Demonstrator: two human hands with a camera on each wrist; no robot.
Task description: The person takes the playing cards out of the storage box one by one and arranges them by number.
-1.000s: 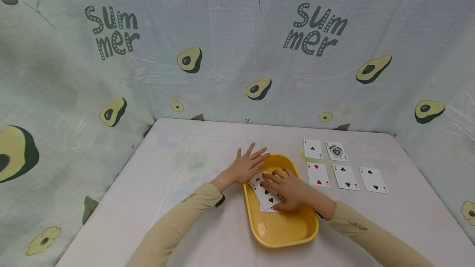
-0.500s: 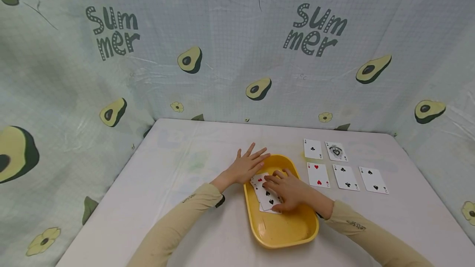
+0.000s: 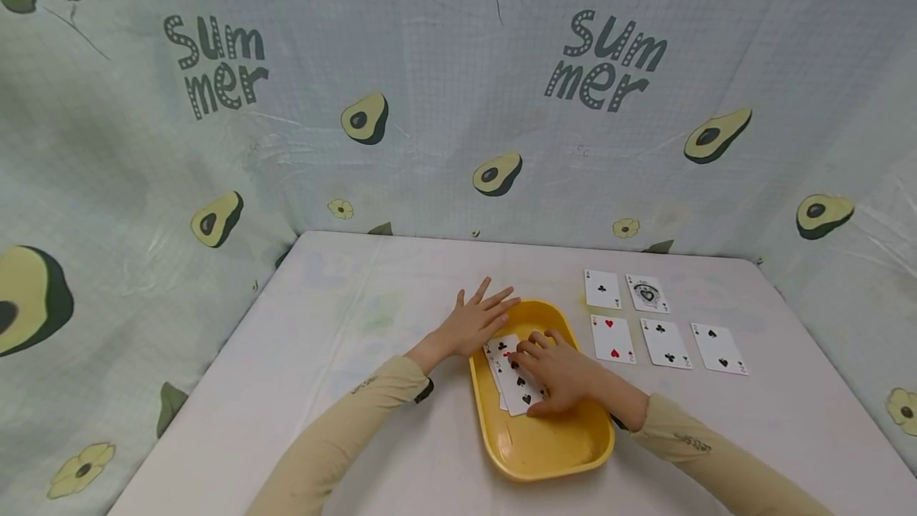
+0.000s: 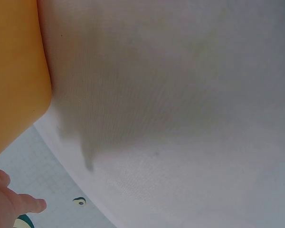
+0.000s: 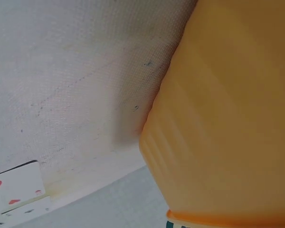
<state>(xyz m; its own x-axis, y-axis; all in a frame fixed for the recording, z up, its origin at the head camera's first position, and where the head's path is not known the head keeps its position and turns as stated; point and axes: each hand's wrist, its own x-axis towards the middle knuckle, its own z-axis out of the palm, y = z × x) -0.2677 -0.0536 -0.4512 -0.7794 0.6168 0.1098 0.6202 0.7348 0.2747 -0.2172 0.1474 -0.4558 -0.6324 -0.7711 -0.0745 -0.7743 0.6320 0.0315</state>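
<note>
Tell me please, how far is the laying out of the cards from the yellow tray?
Done: five cards lie face up on the table, two behind, three in front. In hand: the right hand rests on the pile of cards in the yellow tray, while the left hand lies flat at its rim. Left: that pile, several cards, the exact count unclear.

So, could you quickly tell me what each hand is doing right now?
Left hand: open, fingers flat on the yellow tray rim.
Right hand: open, fingers pressing the cards in the tray.

Cards [image 3: 517, 379] partly under the right hand [image 3: 562, 373]
</note>
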